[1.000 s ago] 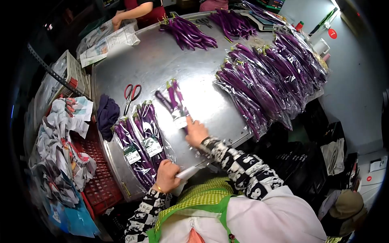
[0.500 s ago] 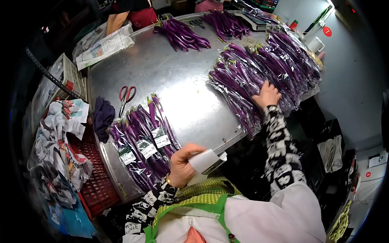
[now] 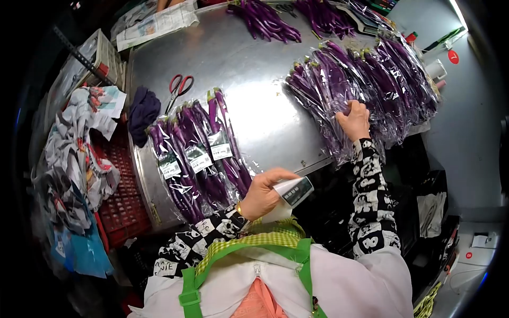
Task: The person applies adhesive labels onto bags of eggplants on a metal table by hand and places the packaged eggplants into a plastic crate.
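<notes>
My left hand point(image 3: 263, 193) is closed around a strip of white-backed labels point(image 3: 297, 192), held near my apron at the table's front edge. One dark printed label shows on its curled end. My right hand point(image 3: 355, 121) grips the plastic film of a bag of long purple eggplants point(image 3: 327, 87), its fingers bent and pinched together. That bag is part of a row of clear bags on the right, where more bagged eggplants point(image 3: 389, 79) lie side by side. Left of my left hand are several labelled bags of eggplants point(image 3: 193, 148), their stems pointing away from me.
Red-handled scissors point(image 3: 180, 87) and a dark cloth point(image 3: 143, 114) lie on the metal table point(image 3: 244, 79) at left. Loose eggplants point(image 3: 265, 21) are piled at the back. A red crate point(image 3: 124, 196) and crumpled newspaper point(image 3: 79, 143) stand beside the left edge.
My right hand's fingers have gone from resting on the bags to pinching the film of one. My left hand still holds the labels. The whole view has shifted, bringing the table higher in it.
</notes>
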A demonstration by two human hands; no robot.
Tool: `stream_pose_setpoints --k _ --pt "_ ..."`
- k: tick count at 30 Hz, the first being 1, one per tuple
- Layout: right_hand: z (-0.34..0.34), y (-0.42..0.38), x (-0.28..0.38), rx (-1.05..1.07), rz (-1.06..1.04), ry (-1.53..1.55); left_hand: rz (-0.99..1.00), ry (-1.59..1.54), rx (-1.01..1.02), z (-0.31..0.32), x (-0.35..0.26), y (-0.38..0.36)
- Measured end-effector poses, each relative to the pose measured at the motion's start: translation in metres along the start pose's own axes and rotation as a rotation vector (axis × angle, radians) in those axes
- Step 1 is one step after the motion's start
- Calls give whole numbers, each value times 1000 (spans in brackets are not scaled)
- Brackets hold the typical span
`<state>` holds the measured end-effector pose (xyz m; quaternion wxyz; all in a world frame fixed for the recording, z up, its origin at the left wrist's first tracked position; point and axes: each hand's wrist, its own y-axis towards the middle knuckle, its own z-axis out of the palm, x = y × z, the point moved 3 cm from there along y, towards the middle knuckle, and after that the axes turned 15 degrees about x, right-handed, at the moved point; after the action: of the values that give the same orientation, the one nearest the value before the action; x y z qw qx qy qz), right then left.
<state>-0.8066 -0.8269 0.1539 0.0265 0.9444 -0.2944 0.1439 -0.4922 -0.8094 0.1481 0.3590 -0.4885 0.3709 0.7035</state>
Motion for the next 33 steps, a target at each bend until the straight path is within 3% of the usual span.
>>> stream_pose_setpoints --k 1,4,5,6,8,9,10,12,13,15,16,18,21,23,24,27,29,30,32,33 --pt "2 6 -6 -30 21 -31 3 -1 -8 1 0 -3" --pt "-20 34 -19 197 256 -15 -113 -73 106 11 4 -11" --pt "-24 48 -29 306 248 -40 -140 -40 132 12 8 -13" --pt "-23 63 -45 241 151 -8 -168 -6 159 13 10 -14" --pt "-29 87 -58 433 127 362 -178 34 176 12 0 -15" --pt "-31 87 -57 481 113 731 -188 54 174 11 -2 -15" --pt "-41 81 -42 482 74 794 -200 75 172 11 -3 -17" --pt "-57 68 -12 269 -108 495 -162 74 179 10 1 -18" --pt "-65 43 16 243 -136 494 -130 67 186 11 2 -19" --pt "-61 -1 53 75 -101 9 -140 67 199 16 1 -21" --pt "-48 -28 67 -83 -242 -135 -146 64 204 17 1 -20" --pt "-23 -85 104 -230 -408 -142 -148 59 208 17 -1 -18" --pt "44 -135 124 -145 -581 -21 -170 2 213 17 -6 -19" --pt "112 -149 113 33 -586 -102 -209 -58 178 14 0 -20" --pt "138 -155 106 268 -536 -170 -221 -94 157 11 1 -20" --pt "151 -159 94 733 -531 388 -139 103 22 -6 11 -17" --pt "142 -151 83 798 -563 838 -143 -111 -90 -11 17 -14" --pt "104 -146 95 663 -532 954 -146 -174 -131 -13 14 -12" --pt "71 -140 92 815 -49 1396 -147 -159 -143 -16 14 -12" --pt "62 -142 88 849 -145 1545 -149 -132 -147 -17 17 -13"
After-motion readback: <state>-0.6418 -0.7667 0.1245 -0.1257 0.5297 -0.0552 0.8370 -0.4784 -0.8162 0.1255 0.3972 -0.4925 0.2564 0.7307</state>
